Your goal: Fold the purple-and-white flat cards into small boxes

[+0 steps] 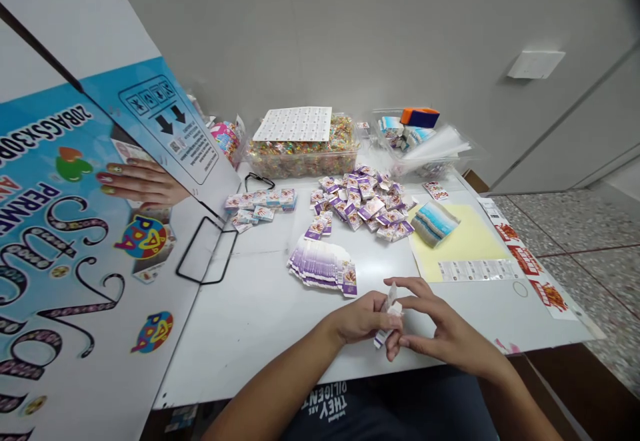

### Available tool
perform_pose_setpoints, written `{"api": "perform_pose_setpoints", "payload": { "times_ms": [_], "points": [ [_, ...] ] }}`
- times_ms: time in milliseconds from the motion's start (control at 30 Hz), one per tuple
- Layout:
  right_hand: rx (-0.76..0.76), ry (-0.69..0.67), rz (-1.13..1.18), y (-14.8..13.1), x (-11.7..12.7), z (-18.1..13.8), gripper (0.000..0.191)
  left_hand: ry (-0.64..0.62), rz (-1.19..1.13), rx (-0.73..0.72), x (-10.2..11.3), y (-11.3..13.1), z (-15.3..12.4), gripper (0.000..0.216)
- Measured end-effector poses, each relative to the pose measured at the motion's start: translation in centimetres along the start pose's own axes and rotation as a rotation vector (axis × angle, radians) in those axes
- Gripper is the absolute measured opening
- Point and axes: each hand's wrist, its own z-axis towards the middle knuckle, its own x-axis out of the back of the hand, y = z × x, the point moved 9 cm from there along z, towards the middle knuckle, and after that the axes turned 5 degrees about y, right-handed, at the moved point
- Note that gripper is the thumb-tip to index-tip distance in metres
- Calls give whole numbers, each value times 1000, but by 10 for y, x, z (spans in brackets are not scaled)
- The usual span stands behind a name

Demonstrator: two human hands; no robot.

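In front of me, low in the head view, my left hand is closed around a small white-and-purple cardboard box. White flaps stick up from its upper end, and my fingers cover much of it. From the right, my right hand reaches to those flaps, fingers stretched and apart, with fingertips at or touching the box. A fanned stack of flat purple-and-white cartons lies just beyond my left hand. Behind that is a heap of small folded purple-and-white boxes.
A large printed carton stands at the left. At the back are a clear tub of colourful packets and a clear bin with an orange-and-blue object. Blue-white cartons lie on a yellow sheet; light-blue boxes sit left.
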Motion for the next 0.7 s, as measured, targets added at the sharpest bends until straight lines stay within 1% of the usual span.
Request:
{"api": "perform_pose_setpoints", "payload": {
  "times_ms": [100, 267, 333, 367, 400, 467, 500, 533, 567, 633, 700],
  "points": [
    [6, 34, 93, -1, -2, 1, 10, -37, -4, 34, -3, -2, -2, 46],
    [15, 96, 214, -11, -9, 3, 16, -136, 41, 68, -11, -6, -6, 58],
    [2, 124, 223, -16, -9, 5, 16, -144, 59, 57, -13, -6, -5, 64],
    [-7, 152, 210, -17, -7, 5, 17, -106, 66, 24, -11, -3, -3, 66],
    [-12, 187, 177, -18, -3, 6, 18, -30, 78, -27, -7, 2, -1, 66],
    [-4, 263, 48, -19, 6, 6, 19, 169, 103, -135, 7, 12, 1, 59],
    [7, 284, -35, -19, 9, 6, 18, 254, 85, -174, 12, 15, 1, 53],
    [21, 286, -117, -19, 10, 7, 17, 312, 48, -194, 16, 15, 1, 47],
    [34, 270, -190, -18, 8, 7, 15, 339, -1, -197, 18, 14, 2, 43],
    [50, 225, -295, -13, 1, 8, 14, 351, -130, -178, 19, 6, 5, 40],
    [71, 236, -356, -8, -5, 8, 15, 390, -249, -149, 24, -3, 6, 38]
  ]
}}
